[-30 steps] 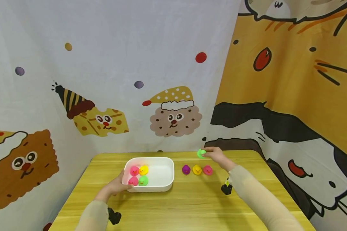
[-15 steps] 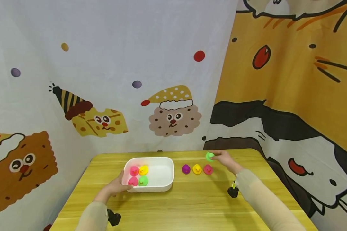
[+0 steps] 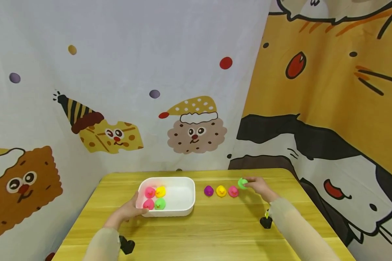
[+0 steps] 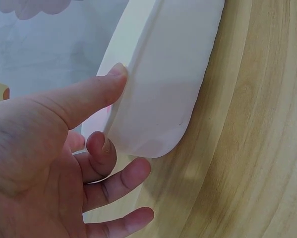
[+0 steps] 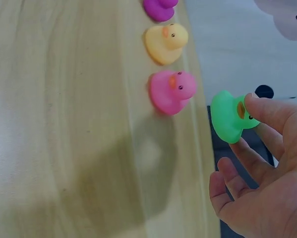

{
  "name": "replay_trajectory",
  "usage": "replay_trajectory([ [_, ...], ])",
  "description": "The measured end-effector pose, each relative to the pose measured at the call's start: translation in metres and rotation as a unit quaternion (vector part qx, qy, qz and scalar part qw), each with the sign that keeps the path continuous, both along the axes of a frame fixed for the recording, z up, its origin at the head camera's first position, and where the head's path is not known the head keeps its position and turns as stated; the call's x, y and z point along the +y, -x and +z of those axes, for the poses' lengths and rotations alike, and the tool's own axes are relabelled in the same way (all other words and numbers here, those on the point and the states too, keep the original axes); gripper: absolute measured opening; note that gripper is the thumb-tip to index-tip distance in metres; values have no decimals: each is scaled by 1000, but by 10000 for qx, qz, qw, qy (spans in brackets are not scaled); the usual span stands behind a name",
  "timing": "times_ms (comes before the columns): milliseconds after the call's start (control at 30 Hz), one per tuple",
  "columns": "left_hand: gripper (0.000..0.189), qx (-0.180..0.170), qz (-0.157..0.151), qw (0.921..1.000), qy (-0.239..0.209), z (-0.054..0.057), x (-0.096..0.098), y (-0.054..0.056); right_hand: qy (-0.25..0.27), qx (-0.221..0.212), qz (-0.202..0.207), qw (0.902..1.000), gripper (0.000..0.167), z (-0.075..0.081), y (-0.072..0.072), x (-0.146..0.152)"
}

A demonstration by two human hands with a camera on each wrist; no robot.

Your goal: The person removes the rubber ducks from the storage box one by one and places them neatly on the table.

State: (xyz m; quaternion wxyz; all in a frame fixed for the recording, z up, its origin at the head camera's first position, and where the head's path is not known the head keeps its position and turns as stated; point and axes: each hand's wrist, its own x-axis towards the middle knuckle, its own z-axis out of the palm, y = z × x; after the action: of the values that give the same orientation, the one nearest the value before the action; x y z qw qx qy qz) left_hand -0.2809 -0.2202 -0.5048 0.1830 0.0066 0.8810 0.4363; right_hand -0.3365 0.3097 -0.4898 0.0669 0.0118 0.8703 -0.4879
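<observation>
From here, nearest, the left hand (image 3: 127, 210) grips the white box (image 3: 180, 197) by its near left corner. Four ducks (image 3: 160, 204) sit inside the box; three more (image 3: 221, 191) already stand lined up on the tabletop (image 3: 186, 239), right of the box. Farther right of the box, the right hand (image 3: 260, 186) pinches a green duck (image 3: 242, 183), seemingly the only one left unplaced.

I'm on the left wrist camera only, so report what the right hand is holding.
Observer: The right hand pinches a small, rounded, bright green toy duck.
Operator: Tell me what stands in the row beside it.
Observer: Left to right in the head view: a purple toy duck, a yellow toy duck and a pink toy duck.
Operator: Count what's inside the white, round-cornered box.
Observer: Four: a yellow duck, a green duck and two pink ducks.
</observation>
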Motion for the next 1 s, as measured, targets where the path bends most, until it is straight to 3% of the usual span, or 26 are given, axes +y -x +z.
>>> replay_trajectory([
  [400, 107, 88, -22, 9999, 51, 3, 1, -1, 177, -12, -177, 9997, 43, -26, -2, 15],
  [733, 112, 71, -124, 9999, 77, -1, -1, 0, -23, 112, -253, 9996, 43, -41, 2, 17],
  [1000, 105, 107, -13, 9999, 53, 4, 3, -2, -5, 94, -122, 9999, 45, -47, 4, 20],
])
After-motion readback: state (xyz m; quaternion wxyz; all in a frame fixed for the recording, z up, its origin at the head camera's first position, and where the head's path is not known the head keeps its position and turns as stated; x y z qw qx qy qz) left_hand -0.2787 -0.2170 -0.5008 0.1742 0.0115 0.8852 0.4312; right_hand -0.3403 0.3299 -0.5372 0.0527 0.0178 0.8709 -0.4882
